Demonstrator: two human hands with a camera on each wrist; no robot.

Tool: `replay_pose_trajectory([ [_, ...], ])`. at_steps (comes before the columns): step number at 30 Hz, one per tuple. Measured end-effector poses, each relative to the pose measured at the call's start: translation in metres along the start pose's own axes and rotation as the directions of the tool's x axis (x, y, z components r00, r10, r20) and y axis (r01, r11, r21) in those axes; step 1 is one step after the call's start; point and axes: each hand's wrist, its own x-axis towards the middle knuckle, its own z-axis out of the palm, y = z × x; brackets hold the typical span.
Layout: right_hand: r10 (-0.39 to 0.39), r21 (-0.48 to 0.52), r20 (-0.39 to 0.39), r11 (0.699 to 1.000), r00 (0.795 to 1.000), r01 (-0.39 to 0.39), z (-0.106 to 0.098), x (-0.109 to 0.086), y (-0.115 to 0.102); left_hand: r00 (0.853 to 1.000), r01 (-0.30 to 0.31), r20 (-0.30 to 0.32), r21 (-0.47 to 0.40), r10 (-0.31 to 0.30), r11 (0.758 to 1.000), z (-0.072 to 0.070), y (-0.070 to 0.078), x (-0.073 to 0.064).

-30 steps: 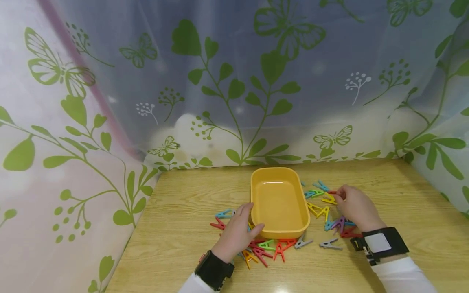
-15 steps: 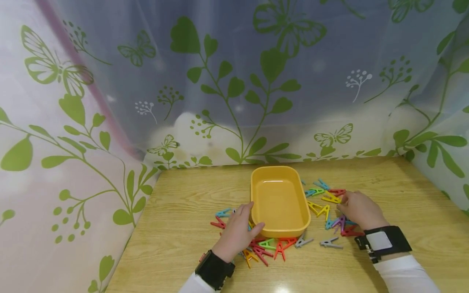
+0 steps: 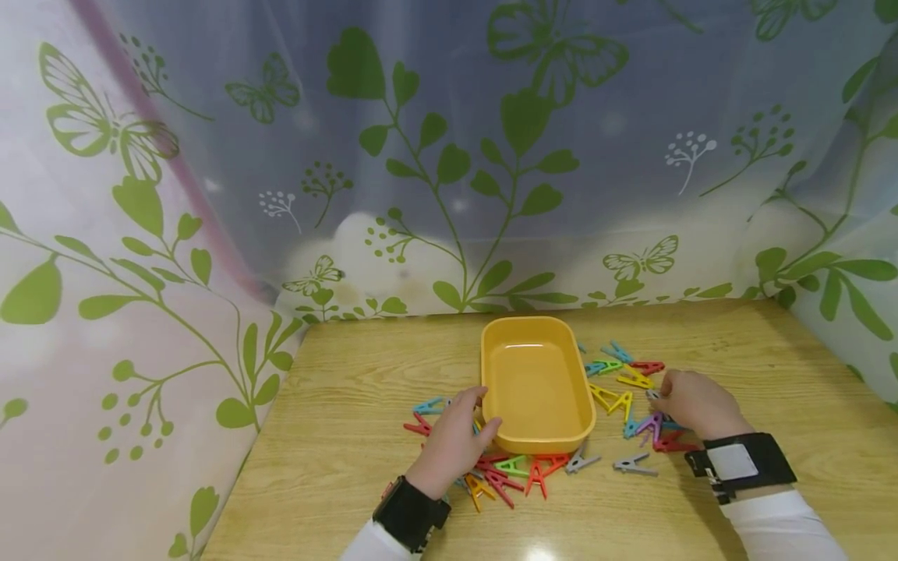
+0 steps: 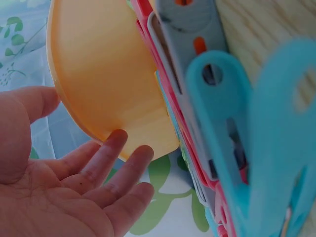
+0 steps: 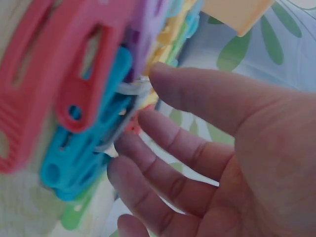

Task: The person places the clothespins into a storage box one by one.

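In the head view my left hand rests at the near-left corner of a yellow plastic bin. The left wrist view shows its thumb at the bin's rim and its loosely spread fingers against the wall. On the bin's right, my right hand reaches down among scattered plastic clothespins, its fingertips right at a grey clothespin. In the right wrist view, thumb and fingers stand apart, close to that grey clothespin. Blue clothespins and a red clothespin lie near.
Several clothespins lie along the bin's near side, among them an orange one and a green one. Another grey clothespin lies apart at right. A patterned curtain borders the wooden table at the back and sides.
My right hand has drawn back slightly toward me, away from the red clothespin at the back, down to the grey one. My left hand has stayed at the bin.
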Motion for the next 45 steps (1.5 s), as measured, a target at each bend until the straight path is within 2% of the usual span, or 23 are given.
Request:
replay_pose_trajectory([
  [4, -0.096, 0.014, 0.008, 0.995, 0.995, 0.096, -0.001, -0.003, -0.009, 1.0, -0.015, -0.022, 0.03, 0.015, 0.999, -0.001, 0.0, 0.0],
  [9, -0.199, 0.059, 0.055, 0.979, 0.978, 0.196, 0.002, -0.007, -0.024, 0.999, -0.023, -0.022, 0.038, 0.024, 0.999, -0.001, 0.0, 0.0],
  [16, -0.185, 0.025, 0.046, 0.983, 0.982, 0.184, 0.007, -0.006, -0.023, 1.0, -0.011, -0.016, 0.039, 0.011, 0.999, -0.001, 0.002, 0.0],
  [22, -0.133, 0.022, 0.094, 0.991, 0.987, 0.131, 0.005, -0.005, -0.019, 1.0, -0.006, -0.006, 0.027, 0.007, 1.0, -0.001, 0.001, -0.001],
  [32, -0.197, -0.011, 0.071, 0.98, 0.978, 0.198, 0.004, -0.004, -0.014, 1.0, -0.016, -0.011, 0.04, 0.017, 0.999, -0.001, 0.0, -0.001],
  [37, -0.248, -0.043, 0.024, 0.968, 0.968, 0.249, 0.003, -0.008, -0.013, 1.0, -0.018, -0.014, 0.039, 0.019, 0.999, -0.001, -0.001, -0.001],
  [41, -0.304, -0.092, -0.076, 0.95, 0.95, 0.297, -0.003, -0.015, -0.015, 1.0, -0.014, -0.01, 0.033, 0.015, 0.999, -0.001, -0.001, -0.002],
  [45, -0.317, -0.116, -0.188, 0.947, 0.93, 0.3, -0.013, -0.024, -0.026, 1.0, -0.005, -0.005, 0.018, 0.005, 1.0, -0.001, -0.001, -0.001],
])
